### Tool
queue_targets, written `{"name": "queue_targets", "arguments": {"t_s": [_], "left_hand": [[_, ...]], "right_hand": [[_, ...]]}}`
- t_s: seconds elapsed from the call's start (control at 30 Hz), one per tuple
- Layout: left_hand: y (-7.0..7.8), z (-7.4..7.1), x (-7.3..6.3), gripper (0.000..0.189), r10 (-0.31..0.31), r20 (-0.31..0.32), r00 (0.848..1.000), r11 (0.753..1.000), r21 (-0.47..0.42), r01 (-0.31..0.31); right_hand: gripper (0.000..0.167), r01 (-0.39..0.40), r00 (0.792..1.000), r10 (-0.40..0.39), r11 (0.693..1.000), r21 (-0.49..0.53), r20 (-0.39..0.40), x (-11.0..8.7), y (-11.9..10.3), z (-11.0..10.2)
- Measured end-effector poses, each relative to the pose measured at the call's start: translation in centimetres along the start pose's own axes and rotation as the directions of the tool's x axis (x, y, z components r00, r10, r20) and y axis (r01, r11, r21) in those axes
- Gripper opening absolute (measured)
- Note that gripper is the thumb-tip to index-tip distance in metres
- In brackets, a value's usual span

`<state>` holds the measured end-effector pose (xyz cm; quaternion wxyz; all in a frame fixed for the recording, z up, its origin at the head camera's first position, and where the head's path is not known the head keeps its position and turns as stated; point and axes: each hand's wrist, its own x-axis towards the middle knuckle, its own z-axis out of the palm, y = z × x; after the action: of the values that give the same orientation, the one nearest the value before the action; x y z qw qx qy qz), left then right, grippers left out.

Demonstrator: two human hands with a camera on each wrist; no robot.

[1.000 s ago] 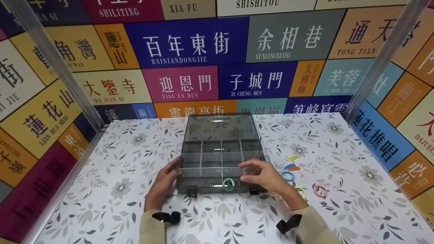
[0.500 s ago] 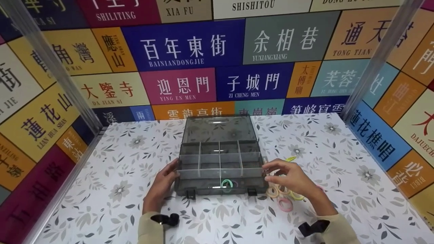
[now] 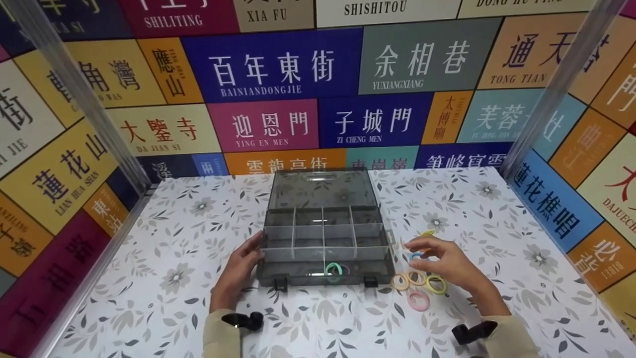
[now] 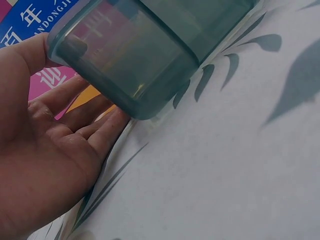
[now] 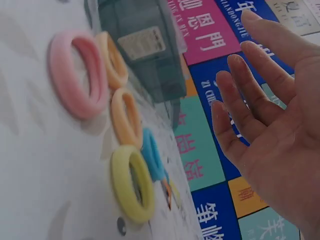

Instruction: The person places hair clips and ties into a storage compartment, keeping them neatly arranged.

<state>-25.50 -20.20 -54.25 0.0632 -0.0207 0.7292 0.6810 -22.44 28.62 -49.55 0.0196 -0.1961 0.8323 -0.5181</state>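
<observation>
A grey see-through compartment box (image 3: 323,253) stands on the table with its lid (image 3: 323,189) raised at the back. A green hair tie (image 3: 334,264) and a purple one lie in its front compartment. My left hand (image 3: 241,263) holds the box's left side, thumb at the rim and fingers against the wall in the left wrist view. To the right of the box hovers my right hand (image 3: 439,258), fingers loosely bent and holding nothing. Below it lie a pink hair tie (image 5: 62,75), a yellow hair tie (image 5: 122,185), a blue hair tie (image 5: 150,155) and two orange ones (image 5: 119,117).
Another yellow hair tie (image 3: 427,232) lies farther back. The table (image 3: 149,298) has a leaf-patterned cover. A wall of coloured name panels (image 3: 268,64) rises behind it, with clear upright edges (image 3: 541,94) at both sides.
My right hand has moved right, from over the box's right compartments to above the loose hair ties. The purple hair tie now shows beside the green one. My left hand stays at the box.
</observation>
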Motion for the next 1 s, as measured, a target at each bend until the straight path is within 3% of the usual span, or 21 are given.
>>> {"name": "queue_targets", "arguments": {"t_s": [0.27, 0.57, 0.8, 1.0], "left_hand": [[-0.1, 0.0, 0.1, 0.059, -0.013, 0.008, 1.0, 1.0, -0.01, 0.013], [0.1, 0.1, 0.1, 0.059, -0.014, -0.008, 1.0, 1.0, -0.013, 0.013], [0.3, 0.1, 0.0, 0.059, -0.008, -0.014, 1.0, 1.0, -0.001, 0.008], [0.1, 0.0, 0.0, 0.06, -0.006, 0.005, 1.0, 1.0, 0.0, 0.006]], "right_hand": [[0.043, -0.119, 0.993, 0.119, 0.993, -0.007, -0.024, -0.3, 1.3, -0.9], [0.042, -0.135, 0.988, 0.123, 0.982, -0.131, -0.093, -0.4, 2.9, -1.7], [0.047, -0.168, 0.984, 0.154, 0.969, -0.179, -0.087, -0.3, 3.4, -1.9], [0.055, -0.239, 0.971, 0.235, 0.956, -0.168, -0.041, -0.1, 3.4, -1.6]]}}
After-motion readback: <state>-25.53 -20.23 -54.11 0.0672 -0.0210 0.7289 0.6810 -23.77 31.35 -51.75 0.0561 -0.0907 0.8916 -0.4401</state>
